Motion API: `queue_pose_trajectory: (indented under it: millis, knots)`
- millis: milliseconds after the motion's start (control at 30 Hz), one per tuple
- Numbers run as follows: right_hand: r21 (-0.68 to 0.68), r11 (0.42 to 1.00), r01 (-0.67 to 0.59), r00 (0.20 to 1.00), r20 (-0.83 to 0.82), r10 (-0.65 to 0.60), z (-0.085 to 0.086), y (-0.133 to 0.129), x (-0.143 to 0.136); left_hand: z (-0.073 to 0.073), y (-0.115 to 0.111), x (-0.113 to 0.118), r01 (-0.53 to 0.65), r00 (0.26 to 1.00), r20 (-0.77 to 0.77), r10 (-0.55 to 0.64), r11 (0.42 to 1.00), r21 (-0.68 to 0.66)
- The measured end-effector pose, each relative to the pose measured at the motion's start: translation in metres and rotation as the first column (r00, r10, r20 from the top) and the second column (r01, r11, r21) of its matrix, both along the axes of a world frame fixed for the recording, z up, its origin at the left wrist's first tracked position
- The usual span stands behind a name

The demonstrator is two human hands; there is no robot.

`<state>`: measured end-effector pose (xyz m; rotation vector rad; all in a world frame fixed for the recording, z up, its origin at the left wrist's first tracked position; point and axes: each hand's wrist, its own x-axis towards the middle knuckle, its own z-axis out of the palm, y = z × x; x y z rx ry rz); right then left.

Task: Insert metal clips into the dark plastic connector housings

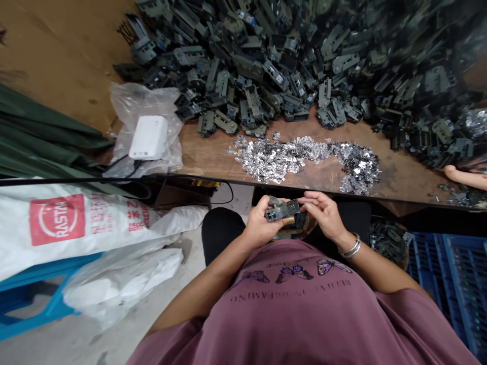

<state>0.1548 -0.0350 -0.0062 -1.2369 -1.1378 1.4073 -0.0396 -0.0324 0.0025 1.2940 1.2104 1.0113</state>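
Observation:
My left hand (260,226) is closed around a dark grey plastic housing (281,210), held above my lap just off the table's front edge. Slots and raised edges show along the housing. At its right end are the fingertips of my right hand (324,215), thumb and fingers drawn together in a pinch. Whatever sits between those fingertips is too small to make out. Beyond both hands, small shiny metal clips (266,159) lie in a loose band on the wooden table (207,157). A large heap of similar grey housings (243,66) covers the table behind them.
A white box-shaped device (148,138) with a cable rests on clear plastic at the left. Below it lies a white printed sack (114,218) beside a blue stool (34,299). Blue crates (437,268) and a container of grey parts (388,243) stand at right. Another person's arm (466,177) reaches in.

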Motion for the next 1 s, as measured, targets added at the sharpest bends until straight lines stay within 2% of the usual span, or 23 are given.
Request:
queue_pose_trajectory:
  millis: [100, 167, 233, 333, 400, 467, 533, 567, 633, 667, 733, 800, 833, 900, 1000]
  knots:
    - [-0.272, 0.960, -0.073, 0.964, -0.268, -0.002, -0.003, 0.003, -0.012, -0.010, -0.002, 0.000, 0.062, 0.998, 0.009, -0.063, 0.995, 0.082]
    - [-0.357, 0.929, -0.099, 0.919, -0.391, -0.052, -0.008, 0.005, -0.017, -0.018, -0.003, -0.001, 0.090, 0.994, 0.046, -0.095, 0.991, 0.098]
    - [-0.383, 0.914, -0.135, 0.890, -0.452, -0.057, -0.012, 0.006, -0.016, -0.023, -0.003, -0.005, 0.132, 0.984, 0.112, -0.136, 0.990, 0.040]
    - [-0.293, 0.943, -0.156, 0.926, -0.375, 0.036, -0.014, 0.005, -0.009, -0.019, 0.000, -0.011, 0.316, 0.920, 0.291, -0.264, 0.937, -0.151]
    - [-0.114, 0.978, -0.173, 0.973, -0.174, 0.151, -0.010, 0.007, -0.004, -0.013, 0.003, -0.014, 0.407, 0.864, 0.424, -0.272, 0.873, -0.268]
    - [0.097, 0.950, -0.296, 0.952, 0.112, 0.285, -0.003, 0.013, 0.000, -0.007, 0.007, -0.012, 0.403, 0.861, 0.466, -0.203, 0.832, -0.382]
    - [0.219, 0.866, -0.450, 0.855, 0.384, 0.348, 0.005, 0.026, 0.004, -0.002, 0.011, -0.008, 0.355, 0.886, 0.446, -0.127, 0.803, -0.479]
    - [0.246, 0.833, -0.496, 0.800, 0.502, 0.328, 0.008, 0.036, 0.006, 0.000, 0.012, -0.005, 0.338, 0.890, 0.446, -0.092, 0.791, -0.510]
    - [0.269, 0.818, -0.508, 0.677, 0.712, 0.187, 0.013, 0.061, 0.009, 0.002, 0.015, 0.001, 0.311, 0.874, 0.486, -0.010, 0.781, -0.542]
    - [0.266, 0.827, -0.495, 0.587, 0.805, 0.092, 0.014, 0.074, 0.010, 0.004, 0.017, 0.003, 0.294, 0.859, 0.510, 0.037, 0.780, -0.553]
    - [0.192, 0.850, -0.490, 0.334, 0.942, -0.021, 0.013, 0.097, 0.011, 0.007, 0.019, 0.006, 0.257, 0.833, 0.541, 0.116, 0.785, -0.563]
    - [0.065, 0.852, -0.520, 0.118, 0.993, -0.004, 0.011, 0.112, 0.011, 0.011, 0.021, 0.006, 0.211, 0.828, 0.537, 0.162, 0.797, -0.566]
    - [0.017, 0.840, -0.543, 0.055, 0.998, 0.015, 0.010, 0.115, 0.011, 0.012, 0.022, 0.005, 0.185, 0.837, 0.519, 0.174, 0.801, -0.569]
    - [-0.016, 0.798, -0.602, 0.007, 1.000, 0.025, 0.008, 0.115, 0.015, 0.013, 0.023, 0.003, 0.121, 0.866, 0.457, 0.202, 0.803, -0.584]
    - [-0.008, 0.737, -0.676, -0.005, 1.000, 0.007, 0.007, 0.105, 0.027, 0.007, 0.024, 0.000, 0.029, 0.894, 0.368, 0.257, 0.785, -0.619]
